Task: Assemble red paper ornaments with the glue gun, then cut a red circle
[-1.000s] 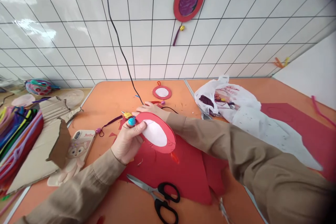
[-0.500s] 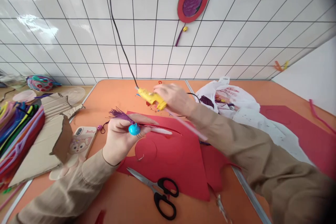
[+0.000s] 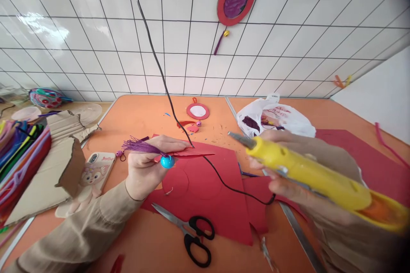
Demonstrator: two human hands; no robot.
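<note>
My left hand (image 3: 145, 175) is closed around a flat red paper piece (image 3: 200, 152), seen nearly edge-on. A purple tassel (image 3: 141, 146) and a shiny blue bell (image 3: 167, 162) hang at that piece, by my fingers. In my right hand (image 3: 285, 190) is a yellow hot glue gun (image 3: 310, 175), close to the camera, its metal nozzle pointing left toward the red piece but apart from it. The gun's black cord (image 3: 149, 36) runs down from the top, passes by the left hand's fingertips and curves to the right.
Scissors (image 3: 192, 230) lie in front of red paper sheets (image 3: 221, 196). Leftward are a phone (image 3: 99, 170), torn cardboard (image 3: 41, 179) and pipe cleaners (image 3: 28, 153). Behind are a round red-rimmed ornament (image 3: 197, 111) and a white plastic bag (image 3: 297, 123). Another ornament (image 3: 236, 0) hangs on the tiled wall.
My right hand has brought the glue gun from the back middle to the near right, its nozzle now leftward. The cord has swung across. The red piece in my left hand has tilted flatter.
</note>
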